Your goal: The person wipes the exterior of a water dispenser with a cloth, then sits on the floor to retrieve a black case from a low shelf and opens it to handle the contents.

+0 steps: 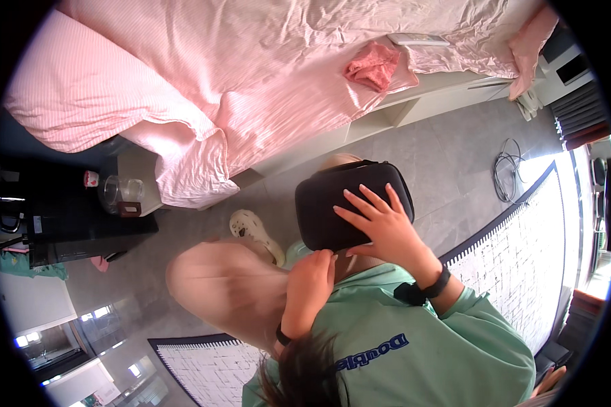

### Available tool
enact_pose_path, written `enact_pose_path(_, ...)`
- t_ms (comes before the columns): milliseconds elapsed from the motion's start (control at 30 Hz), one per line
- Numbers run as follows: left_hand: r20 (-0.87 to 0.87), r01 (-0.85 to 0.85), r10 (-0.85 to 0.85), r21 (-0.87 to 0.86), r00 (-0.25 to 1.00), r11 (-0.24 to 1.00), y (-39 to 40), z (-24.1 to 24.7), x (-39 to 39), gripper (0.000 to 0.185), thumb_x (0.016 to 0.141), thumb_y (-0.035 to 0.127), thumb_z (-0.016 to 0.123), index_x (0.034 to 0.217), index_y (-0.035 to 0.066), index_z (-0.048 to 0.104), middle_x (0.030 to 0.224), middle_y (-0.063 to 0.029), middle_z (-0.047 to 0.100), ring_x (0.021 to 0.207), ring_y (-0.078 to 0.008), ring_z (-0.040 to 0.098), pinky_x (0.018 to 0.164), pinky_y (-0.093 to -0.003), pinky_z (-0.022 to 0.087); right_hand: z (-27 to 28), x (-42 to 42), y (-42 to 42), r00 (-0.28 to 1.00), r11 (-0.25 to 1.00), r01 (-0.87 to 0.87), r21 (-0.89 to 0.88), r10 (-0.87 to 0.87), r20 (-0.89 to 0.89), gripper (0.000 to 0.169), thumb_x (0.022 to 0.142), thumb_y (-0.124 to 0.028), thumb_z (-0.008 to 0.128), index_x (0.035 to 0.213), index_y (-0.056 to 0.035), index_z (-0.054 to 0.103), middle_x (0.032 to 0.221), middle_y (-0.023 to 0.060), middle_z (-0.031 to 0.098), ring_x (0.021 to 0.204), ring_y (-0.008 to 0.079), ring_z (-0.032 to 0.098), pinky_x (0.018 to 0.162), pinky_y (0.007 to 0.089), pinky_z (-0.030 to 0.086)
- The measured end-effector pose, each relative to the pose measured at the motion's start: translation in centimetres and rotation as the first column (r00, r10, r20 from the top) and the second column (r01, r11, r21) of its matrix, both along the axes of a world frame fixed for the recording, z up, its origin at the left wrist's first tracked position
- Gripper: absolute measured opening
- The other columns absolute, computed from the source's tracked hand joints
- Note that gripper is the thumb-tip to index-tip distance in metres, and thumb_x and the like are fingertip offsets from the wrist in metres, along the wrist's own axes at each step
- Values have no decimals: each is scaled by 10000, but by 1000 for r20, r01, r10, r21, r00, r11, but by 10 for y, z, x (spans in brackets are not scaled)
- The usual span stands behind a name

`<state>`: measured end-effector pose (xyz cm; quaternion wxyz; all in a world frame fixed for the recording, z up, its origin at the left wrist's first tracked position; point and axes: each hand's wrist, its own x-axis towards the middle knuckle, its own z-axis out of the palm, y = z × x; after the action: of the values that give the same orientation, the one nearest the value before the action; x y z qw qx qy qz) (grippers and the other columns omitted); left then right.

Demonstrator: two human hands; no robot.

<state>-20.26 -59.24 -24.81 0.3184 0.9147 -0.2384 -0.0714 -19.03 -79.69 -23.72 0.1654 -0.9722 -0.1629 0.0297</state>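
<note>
A black hard-shell carrying case (323, 203) with a strap handle on its far edge rests closed on my right leg. My right hand (387, 224) lies across its upper face with the fingers spread, the thumb reaching down by the near edge. At that near edge, my left hand (310, 280) has its fingers curled and thumb and forefinger pinched together against the case. Whatever small part sits between those fingertips is hidden. Dark bands circle both wrists. My bare left knee (203, 274) juts out to the left.
Ahead is a bed with pink striped bedding (295, 107), holding a crumpled pink cloth (374, 66) and a flat white object (418, 39). A clear plastic container (122, 191) stands left. A white clog (254, 231), a coiled cable (507, 170) and a patterned rug (519, 259) are on the floor.
</note>
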Motion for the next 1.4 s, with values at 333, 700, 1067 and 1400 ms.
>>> enact_pose_path(333, 70, -198, 196, 24, 978, 980, 19, -19, 14, 78, 881, 97, 531, 879, 20, 546, 840, -159, 603, 772, -380, 567, 651, -445, 456, -27, 55, -74, 942, 825, 303, 476, -183, -282, 573, 807, -416, 671, 1284, -131, 528, 1321, 185, 482, 1201, 337, 479, 1004, 379, 386)
enact_pose_path(700, -71, -110, 122, 164, 990, 980, 8, -1, 3, 138, 885, 151, 528, 814, 32, 538, 738, -174, 595, 691, -387, 572, 602, -469, 445, -42, 50, -68, 822, 707, 508, 492, -228, -522, 587, 782, -426, 685, 1214, -50, 553, 1087, 169, 623, 1015, 286, 596, 893, 344, 457)
enact_pose_path(1067, 260, -143, 160, -83, 952, 986, 9, -7, 42, 598, 759, 495, 699, 1155, 79, 533, 1236, -193, 447, 1198, -397, 399, 988, -483, 334, -44, 34, -62, 837, 687, 547, 479, -456, -302, 392, 877, -388, 569, 931, -2, 611, 929, 156, 591, 874, 317, 576, 776, 372, 461)
enact_pose_path(1400, -347, -68, -47, -311, 937, 948, 28, -48, 73, 726, 865, 355, 643, 1441, 91, 289, 1413, -114, 392, 1300, -239, 369, 1075, -365, 277, -41, 27, -89, 878, 692, 479, 540, -388, -281, 135, 912, -146, 515, 905, -17, 551, 860, 161, 584, 821, 334, 562, 726, 377, 457)
